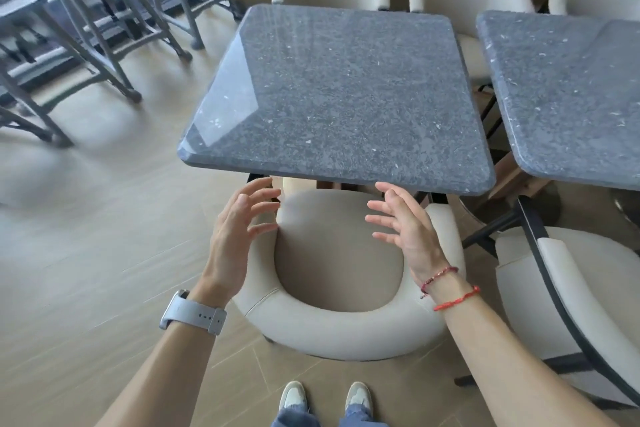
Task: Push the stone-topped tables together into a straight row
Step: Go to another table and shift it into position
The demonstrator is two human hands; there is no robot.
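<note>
A grey speckled stone-topped table [339, 94] stands straight ahead of me. A second stone-topped table [568, 94] stands to its right, with a gap between the two tops. My left hand [239, 229] and my right hand [405, 222] hover with spread fingers just short of the near edge of the middle table, above a cream chair [339, 322]. Neither hand touches the table or holds anything. A watch is on my left wrist, red cords on my right.
The cream chair is tucked between me and the table. Another cream chair [581, 295] stands at the near right, and several more line the far side. Grey wooden high chairs [90, 10] stand at the left over a wood floor [104, 218].
</note>
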